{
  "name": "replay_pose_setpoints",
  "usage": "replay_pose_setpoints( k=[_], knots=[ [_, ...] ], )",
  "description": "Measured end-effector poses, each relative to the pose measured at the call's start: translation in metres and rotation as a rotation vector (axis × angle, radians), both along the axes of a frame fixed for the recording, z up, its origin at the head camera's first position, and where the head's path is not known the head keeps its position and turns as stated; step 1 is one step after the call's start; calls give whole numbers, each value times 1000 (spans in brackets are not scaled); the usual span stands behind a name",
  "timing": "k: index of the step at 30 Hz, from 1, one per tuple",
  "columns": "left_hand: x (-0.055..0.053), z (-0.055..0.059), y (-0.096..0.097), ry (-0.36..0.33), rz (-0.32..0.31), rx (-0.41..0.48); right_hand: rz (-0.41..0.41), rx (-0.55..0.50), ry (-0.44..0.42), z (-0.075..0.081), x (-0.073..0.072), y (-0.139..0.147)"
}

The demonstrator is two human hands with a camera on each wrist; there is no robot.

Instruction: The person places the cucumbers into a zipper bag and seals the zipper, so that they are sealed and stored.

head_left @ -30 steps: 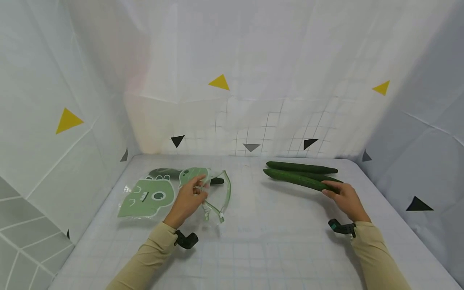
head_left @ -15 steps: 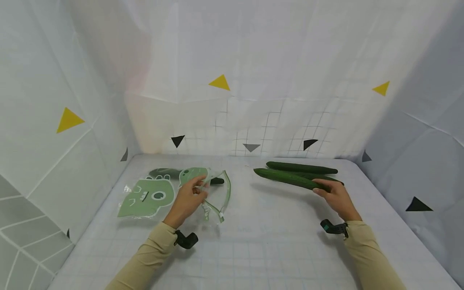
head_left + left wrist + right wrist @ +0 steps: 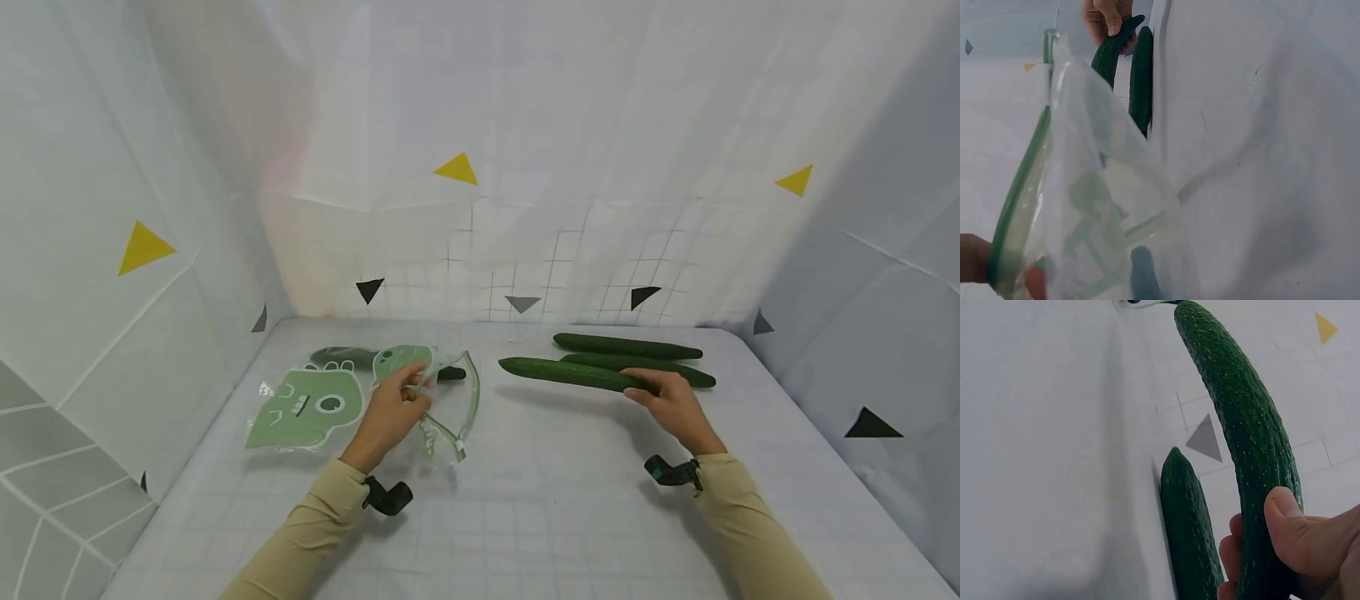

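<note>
My left hand (image 3: 386, 421) pinches the rim of a clear zip bag (image 3: 306, 410) printed with a green cartoon face. Its green zip edge (image 3: 1019, 187) bows apart, so the mouth gapes to the right. One cucumber (image 3: 452, 374) shows at the bag, partly hidden by the print. My right hand (image 3: 675, 407) grips another cucumber (image 3: 1241, 425) near one end, thumb on one side and fingers curled round the other. That cucumber is raised above the table, its free end pointing left towards the bag. In the left wrist view, the bag's film blurs what lies behind it.
Two more cucumbers lie at the back right of the white table (image 3: 517, 533): a rear cucumber (image 3: 626, 346) and a nearer cucumber (image 3: 675, 371) just behind my right hand. White sheeting (image 3: 600, 125) with triangle markers rises at the back and both sides.
My right hand has moved left with its cucumber, away from the two lying ones, and the free end is closer to the bag. My left hand and the bag have stayed put.
</note>
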State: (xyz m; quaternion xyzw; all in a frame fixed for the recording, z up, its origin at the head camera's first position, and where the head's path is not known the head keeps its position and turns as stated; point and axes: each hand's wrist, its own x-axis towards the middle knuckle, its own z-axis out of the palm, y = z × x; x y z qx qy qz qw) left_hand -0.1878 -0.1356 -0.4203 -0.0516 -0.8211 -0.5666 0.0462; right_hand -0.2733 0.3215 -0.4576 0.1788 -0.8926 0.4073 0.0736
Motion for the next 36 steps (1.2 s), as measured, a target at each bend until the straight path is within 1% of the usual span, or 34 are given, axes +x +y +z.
replay_pose_setpoints(
  k=[3,7,14,22,28,36],
  knots=[
    [0,0,0,-4,3,7,17,2,-2,1,-2,-7],
    [-1,-1,1,-5,3,21,17,-7,-6,3,-4,-17],
    [-1,-1,2,5,13,23,35,-19,14,7,-4,-39],
    [1,0,3,6,18,20,60,-36,36,3,-3,-64],
    [2,1,3,11,19,14,72,-34,28,-1,-2,-83],
    [1,1,5,17,22,-17,76,-39,54,-5,-1,-105]
  ],
)
